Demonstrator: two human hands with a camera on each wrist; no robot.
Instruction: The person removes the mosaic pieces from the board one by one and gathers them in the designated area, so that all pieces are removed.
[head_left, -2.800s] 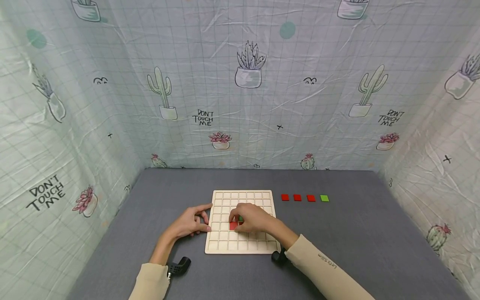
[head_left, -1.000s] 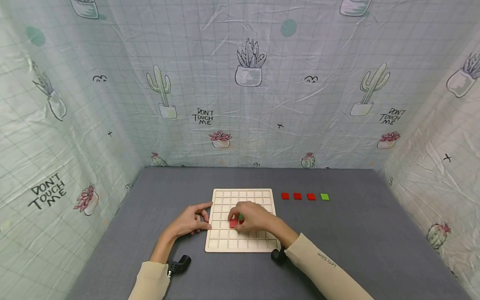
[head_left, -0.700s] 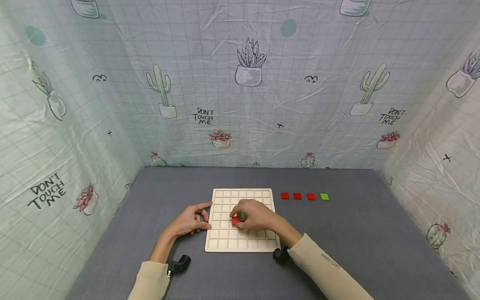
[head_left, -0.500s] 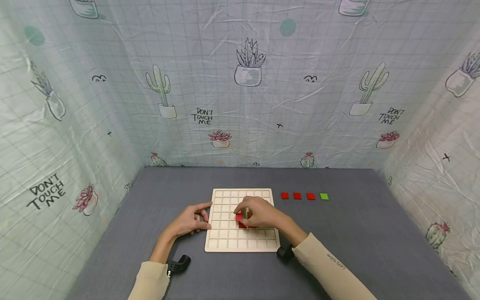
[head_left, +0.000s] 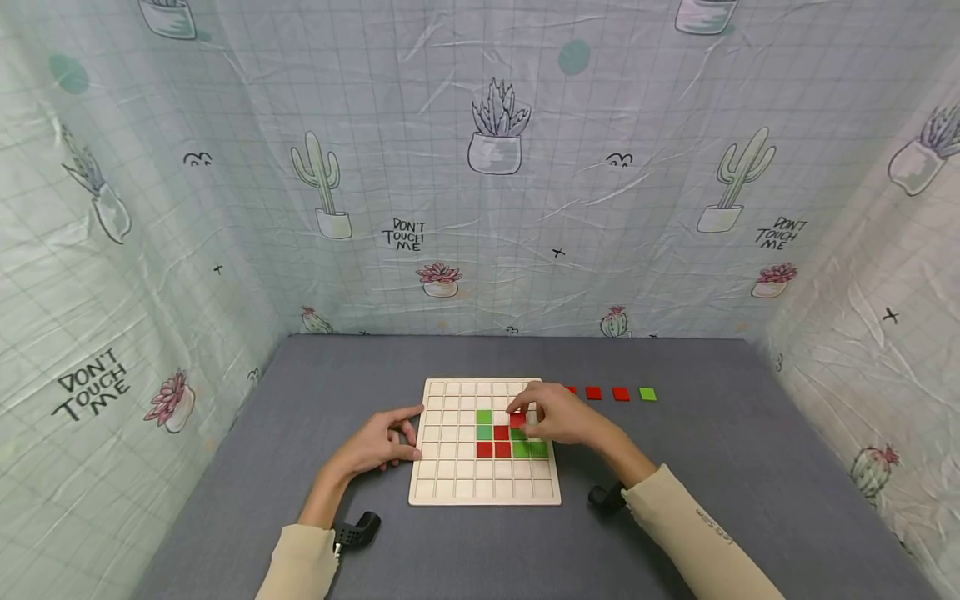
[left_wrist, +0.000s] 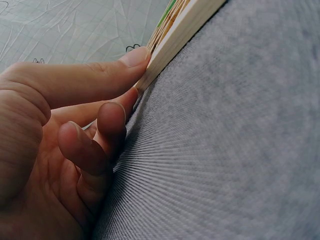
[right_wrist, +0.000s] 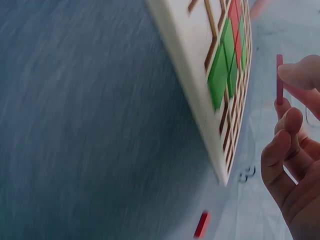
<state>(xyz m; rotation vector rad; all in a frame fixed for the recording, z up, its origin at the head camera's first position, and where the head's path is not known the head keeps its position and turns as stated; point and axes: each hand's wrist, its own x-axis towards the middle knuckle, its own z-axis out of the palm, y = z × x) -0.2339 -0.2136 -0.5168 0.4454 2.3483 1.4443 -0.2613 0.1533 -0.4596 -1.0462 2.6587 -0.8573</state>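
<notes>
My right hand pinches a red square tile between thumb and fingers, above the right part of the wooden grid board. In the right wrist view that red tile appears edge-on, apart from the board. Several green tiles and red tiles sit in the board's squares; my right fingers cover part of a green one. My left hand touches the board's left edge with thumb and index fingertips. The left wrist view shows the thumb against the board's edge, other fingers bent underneath.
Beyond the board's right side, red tiles and a green tile lie in a row on the grey table; my right hand partly hides the leftmost red one. A patterned cloth hangs around the back and sides.
My right hand has lifted the red tile from the board's middle and carried it right and away from me. Tiles that it covered now show. My left hand has stayed in place.
</notes>
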